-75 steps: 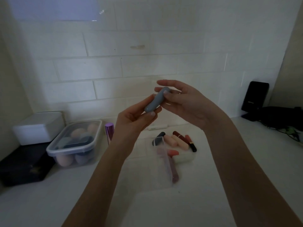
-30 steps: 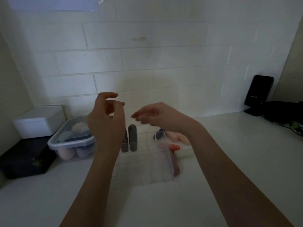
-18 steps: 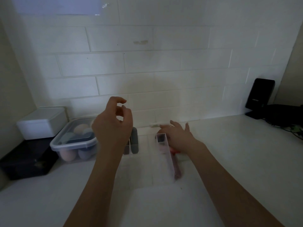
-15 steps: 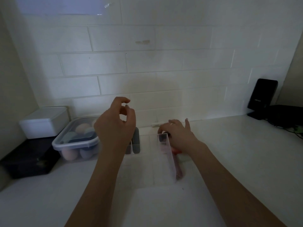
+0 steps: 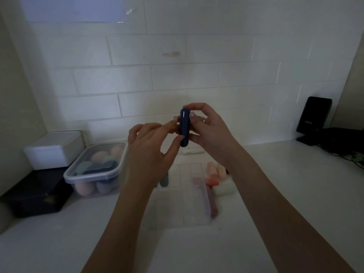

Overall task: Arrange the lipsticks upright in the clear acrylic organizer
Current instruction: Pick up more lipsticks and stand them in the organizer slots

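Both hands [image 5: 208, 131] lifted navy lipstick [image 5: 184, 128].

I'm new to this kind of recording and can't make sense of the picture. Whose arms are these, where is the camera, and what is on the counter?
There is no machine here: a person wears a wide-angle camera on the head, looking forward and down at their own arms. The right hand grips a dark blue lipstick upright in the air, and the left hand touches it with its fingertips. Below on the white counter stands a clear acrylic organizer, with more lipsticks lying loose to its right. At the left sit a lidded clear tub of makeup sponges, a white box and a black box.
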The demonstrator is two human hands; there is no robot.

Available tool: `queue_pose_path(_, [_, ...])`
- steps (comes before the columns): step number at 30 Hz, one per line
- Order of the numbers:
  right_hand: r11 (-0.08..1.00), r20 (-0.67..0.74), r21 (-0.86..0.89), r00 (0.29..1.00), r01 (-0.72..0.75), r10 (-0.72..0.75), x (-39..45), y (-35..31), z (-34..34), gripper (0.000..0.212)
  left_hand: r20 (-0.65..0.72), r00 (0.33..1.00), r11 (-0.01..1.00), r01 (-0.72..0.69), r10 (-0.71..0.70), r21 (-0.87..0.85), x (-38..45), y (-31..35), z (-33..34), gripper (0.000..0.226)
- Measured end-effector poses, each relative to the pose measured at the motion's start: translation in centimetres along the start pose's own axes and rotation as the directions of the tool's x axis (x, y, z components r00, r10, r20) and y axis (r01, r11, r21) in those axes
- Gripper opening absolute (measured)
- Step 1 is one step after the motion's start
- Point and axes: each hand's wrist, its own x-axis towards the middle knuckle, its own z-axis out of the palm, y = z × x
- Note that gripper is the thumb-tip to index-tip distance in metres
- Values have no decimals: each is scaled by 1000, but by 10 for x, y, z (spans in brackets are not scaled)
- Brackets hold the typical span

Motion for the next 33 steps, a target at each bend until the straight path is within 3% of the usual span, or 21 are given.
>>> queue_pose_path(4, [997, -11, 73, 1000, -9, 10, 1, -3, 0, 15, 63, 998, 998, -23, 19, 64, -1, -1, 2, 53])
queue_pose_path(12, [1000, -58, -18, 998, 15, -16, 0, -5, -5, 8, -119, 991, 995, -47, 57, 86, -2, -4, 6, 32])
queue_pose_path(16, [985, -11, -175, 1000, -10, 8, -2, -10, -13, 12, -199, 966, 971, 126, -167, -205, 0, 1, 1, 28])
queue_pose_path(19, [951, 80, -307, 994, -41, 69, -4, -8, -9, 15, -190, 955, 923, 151, -229, -353, 2, 5, -2, 25])
queue_pose_path(24, [938, 214, -332, 961, -98, 176, -8, -8, 1, 52, -44, 983, 942, 158, -179, -297, 2, -3, 4, 35])
queue_pose_path(31, [869, 201, -477, 946, -131, 253, -6, -5, -4, 45, -102, 973, 949, 176, -208, -262, -1, -3, 4, 40])
queue_pose_path(33, [820, 216, -568, 948, -74, 235, -6, -3, -3, 41, -144, 966, 959, 180, -214, -220, -2, -4, 4, 34])
